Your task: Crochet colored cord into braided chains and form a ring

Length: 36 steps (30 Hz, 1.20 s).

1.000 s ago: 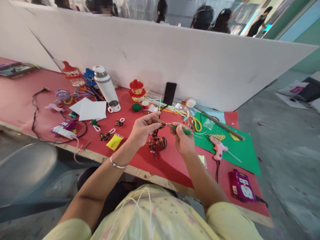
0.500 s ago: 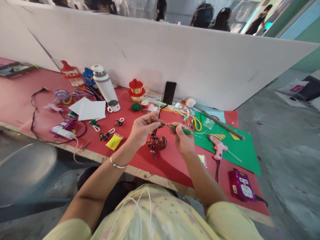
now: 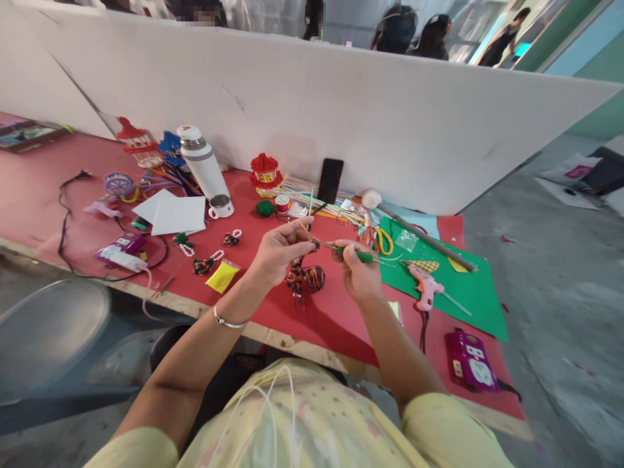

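Note:
Over the red tabletop, my left hand [image 3: 283, 252] pinches a small dark multicoloured piece of yarn work [image 3: 314, 244], with a strand of yarn running up by the fingers. My right hand [image 3: 359, 273] is closed round the green handle of a crochet hook [image 3: 361, 256]. The hook's thin metal shaft points left, its tip at or very near the yarn work; whether it is inside a loop is too small to tell. Below the hands lies a ball of dark multicoloured yarn [image 3: 314, 277], beside a looser bunch of the same yarn [image 3: 294, 278].
A white flask [image 3: 202, 166], steel cup [image 3: 221, 207] and white paper [image 3: 179, 216] lie left. A phone [image 3: 330, 181] leans on the white partition [image 3: 292, 97]. To the right are yellow-handled scissors [image 3: 385, 242], a pink glue gun [image 3: 427, 289] and a purple power strip [image 3: 472, 361].
My fingers and the hook have shifted very slightly at the yarn work. Both hands keep their grips, and the things on the table stay in place.

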Each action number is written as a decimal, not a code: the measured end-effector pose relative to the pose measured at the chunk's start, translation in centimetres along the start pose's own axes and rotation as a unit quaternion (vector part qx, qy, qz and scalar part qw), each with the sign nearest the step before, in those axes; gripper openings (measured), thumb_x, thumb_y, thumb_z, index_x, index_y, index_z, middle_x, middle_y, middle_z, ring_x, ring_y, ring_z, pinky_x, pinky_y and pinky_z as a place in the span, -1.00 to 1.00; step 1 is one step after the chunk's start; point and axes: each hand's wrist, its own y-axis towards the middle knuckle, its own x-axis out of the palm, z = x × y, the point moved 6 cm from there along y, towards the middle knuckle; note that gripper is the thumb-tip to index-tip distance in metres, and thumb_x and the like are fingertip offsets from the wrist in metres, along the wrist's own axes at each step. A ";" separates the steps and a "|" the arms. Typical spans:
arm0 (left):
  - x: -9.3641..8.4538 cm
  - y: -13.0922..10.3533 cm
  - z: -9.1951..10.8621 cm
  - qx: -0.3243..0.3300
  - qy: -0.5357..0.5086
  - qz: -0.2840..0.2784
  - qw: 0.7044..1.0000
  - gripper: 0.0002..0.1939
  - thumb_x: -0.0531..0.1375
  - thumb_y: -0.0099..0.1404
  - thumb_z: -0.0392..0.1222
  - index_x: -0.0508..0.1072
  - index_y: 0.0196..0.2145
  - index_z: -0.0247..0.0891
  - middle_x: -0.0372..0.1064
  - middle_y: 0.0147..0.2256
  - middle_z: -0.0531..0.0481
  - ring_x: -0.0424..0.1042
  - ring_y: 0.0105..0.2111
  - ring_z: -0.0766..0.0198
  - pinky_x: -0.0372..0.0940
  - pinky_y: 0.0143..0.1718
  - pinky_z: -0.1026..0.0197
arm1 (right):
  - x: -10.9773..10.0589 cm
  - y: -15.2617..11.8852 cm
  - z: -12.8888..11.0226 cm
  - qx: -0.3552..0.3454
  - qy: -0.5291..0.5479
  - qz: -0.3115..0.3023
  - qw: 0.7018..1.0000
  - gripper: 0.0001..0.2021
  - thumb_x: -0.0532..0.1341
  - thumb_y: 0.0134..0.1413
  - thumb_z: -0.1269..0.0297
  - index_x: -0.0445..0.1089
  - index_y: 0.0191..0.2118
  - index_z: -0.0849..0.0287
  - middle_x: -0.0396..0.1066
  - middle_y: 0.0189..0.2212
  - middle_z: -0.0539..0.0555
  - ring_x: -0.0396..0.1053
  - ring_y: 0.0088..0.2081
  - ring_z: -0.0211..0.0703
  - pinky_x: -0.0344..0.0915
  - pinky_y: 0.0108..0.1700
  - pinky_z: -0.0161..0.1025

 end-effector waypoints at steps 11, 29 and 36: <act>-0.4 0.2 -0.3 0.045 0.052 0.021 0.997 -0.49 0.50 -0.03 -0.32 0.66 -0.05 -0.28 0.58 -0.36 -0.03 0.52 -0.35 0.32 0.35 -0.35 0.31 | -0.9 0.1 -2.4 -0.060 -0.122 -0.025 0.990 -0.80 0.42 0.13 -0.02 0.68 -0.26 -0.05 0.71 -0.25 0.02 0.63 -0.19 -0.04 0.53 -0.06 -0.04; -1.1 0.2 -0.2 0.097 0.130 0.058 0.985 -0.48 0.50 0.01 -0.29 0.65 -0.02 -0.29 0.60 -0.32 -0.05 0.50 -0.36 0.31 0.33 -0.37 0.30 | -0.1 -0.4 -3.5 -0.081 -0.153 0.008 0.985 -0.83 0.40 0.16 0.03 0.68 -0.27 -0.04 0.71 -0.26 0.02 0.63 -0.20 -0.05 0.57 -0.02 -0.03; -0.7 0.2 -0.5 0.082 0.098 0.052 0.990 -0.43 0.53 -0.01 -0.27 0.63 0.01 -0.28 0.60 -0.34 -0.02 0.54 -0.37 0.32 0.37 -0.36 0.31 | 0.5 -0.7 -3.7 -0.133 -0.168 0.007 0.977 -0.87 0.37 0.22 0.09 0.68 -0.19 -0.08 0.70 -0.19 0.03 0.62 -0.13 -0.02 0.53 0.04 0.01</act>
